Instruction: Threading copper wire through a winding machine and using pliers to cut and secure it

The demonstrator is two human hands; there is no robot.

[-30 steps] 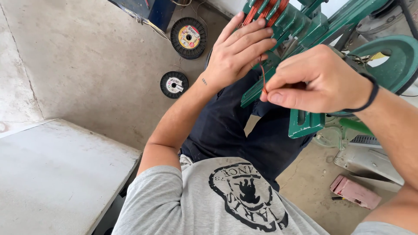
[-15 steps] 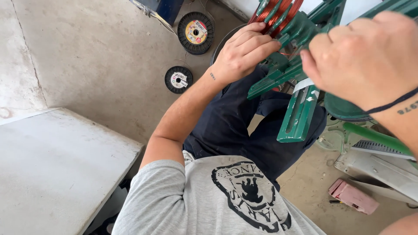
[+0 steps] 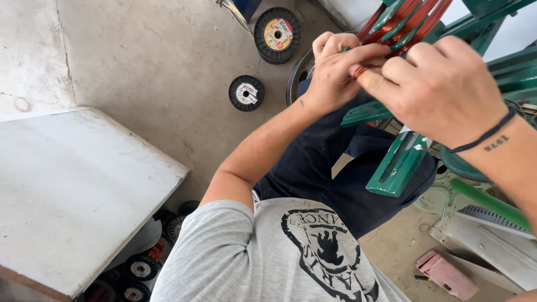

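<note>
I see both hands up at the top of the head view, working on copper-coloured wire point(image 3: 411, 19) wound on a green metal frame point(image 3: 400, 162). Left hand point(image 3: 335, 70) is curled, fingers folded in, thumb & forefinger pressed to the wire bundle right at the frame's upper arms. Right hand point(image 3: 442, 86) comes in from the right, fingers bunched, tips pinching what looks like the same wire strand where it meets the left hand; the 2 hands touch there. A dark band sits on the right wrist. Can't tell exactly how many strands each pinch takes, too blurred.

Wire coil sits on the top part of the frame, near the top edge of the view, partly hidden behind the hands. Frame's lower green bar hangs over my dark trousers point(image 3: 313, 168).

On the concrete floor point(image 3: 156, 61) beyond my knees: a big black spool w/ yellow label point(image 3: 278, 28) near the top edge, a smaller black spool w/ white label point(image 3: 246, 93) just below-left of it, apart. Left side: a white slab bench point(image 3: 72, 184), more spools tucked under its near corner point(image 3: 140, 268). Bottom right on the floor: a pink flat case point(image 3: 444, 274), beside a grey machine base point(image 3: 492, 240).
</note>
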